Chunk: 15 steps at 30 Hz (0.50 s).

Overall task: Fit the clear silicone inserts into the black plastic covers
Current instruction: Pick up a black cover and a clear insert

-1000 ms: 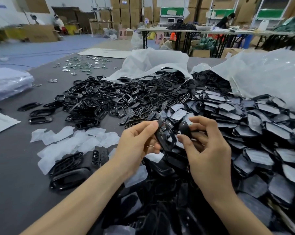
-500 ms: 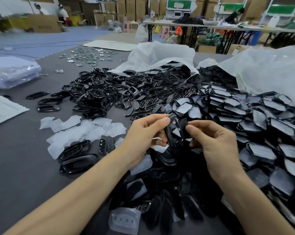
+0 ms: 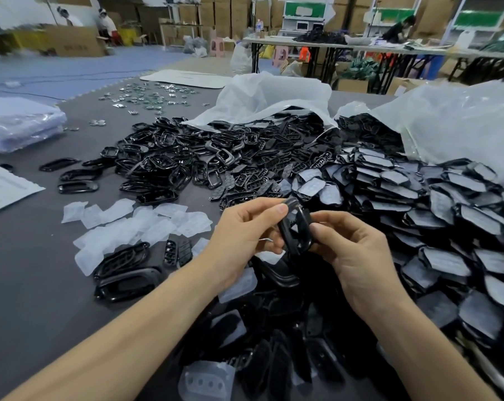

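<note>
1. Black plastic cover (image 3: 296, 228) stands near upright above the pile (image 3: 274, 328), between left hand (image 3: 245, 235) and right hand (image 3: 357, 256).
2. Each hand pinches its nearer long edge; neither is closer.

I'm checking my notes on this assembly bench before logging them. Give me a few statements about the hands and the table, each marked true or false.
1. The left hand and the right hand both hold one black cover. True.
2. The loose clear inserts lie to the right of the hands. False: they lie to the left, on the grey table.
3. A pile of black parts spills from a white plastic bag. True.
4. The left hand rests flat on the table. False: its thumb and fingers grip the cover.
</note>
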{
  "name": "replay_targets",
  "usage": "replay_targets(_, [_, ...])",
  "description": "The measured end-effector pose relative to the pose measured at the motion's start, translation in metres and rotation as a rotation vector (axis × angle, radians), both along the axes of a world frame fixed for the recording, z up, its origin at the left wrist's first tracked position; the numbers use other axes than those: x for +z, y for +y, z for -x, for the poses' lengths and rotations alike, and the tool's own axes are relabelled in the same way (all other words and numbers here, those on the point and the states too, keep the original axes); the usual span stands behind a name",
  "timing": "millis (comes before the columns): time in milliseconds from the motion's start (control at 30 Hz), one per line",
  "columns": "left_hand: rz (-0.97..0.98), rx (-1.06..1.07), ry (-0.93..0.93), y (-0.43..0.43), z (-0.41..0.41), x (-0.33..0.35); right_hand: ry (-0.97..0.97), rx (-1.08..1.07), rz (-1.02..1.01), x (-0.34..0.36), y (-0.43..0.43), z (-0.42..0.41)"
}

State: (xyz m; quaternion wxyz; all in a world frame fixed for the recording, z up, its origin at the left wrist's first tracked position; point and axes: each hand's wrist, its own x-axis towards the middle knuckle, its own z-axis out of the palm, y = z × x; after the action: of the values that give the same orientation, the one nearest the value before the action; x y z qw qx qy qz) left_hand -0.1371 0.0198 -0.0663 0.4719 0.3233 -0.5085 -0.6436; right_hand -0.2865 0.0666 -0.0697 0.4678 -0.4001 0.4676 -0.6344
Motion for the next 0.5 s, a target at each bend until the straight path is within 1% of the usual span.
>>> replay_targets(67, [-0.031, 0.015, 0.044, -0.0001, -0.0006, 0.0005, -0.03, -0.065, -0.009, -0.0009, -0.0021, 0.001])
replay_targets(200, [-0.155, -0.015, 0.237, -0.0039, -0.0024, 0.0032, -0.161, -0.145, 0.015, 0.0023, -0.0041, 0.0036])
replay_targets(300, [-0.176, -0.094, 0.223, -0.0018, -0.0022, 0.0028, -0.213, -0.136, 0.028, 0.0029, -0.0039, 0.0022])
replay_targets(400, [-0.184, -0.114, 0.178, -0.0018, -0.002, 0.0013, -0.257, -0.119, 0.015, 0.0019, -0.0044, -0.0004])
replay_targets(500, [-0.192, -0.13, 0.175, -0.0022, -0.0024, 0.0026, -0.262, -0.13, -0.014, 0.0008, -0.0052, -0.0011])
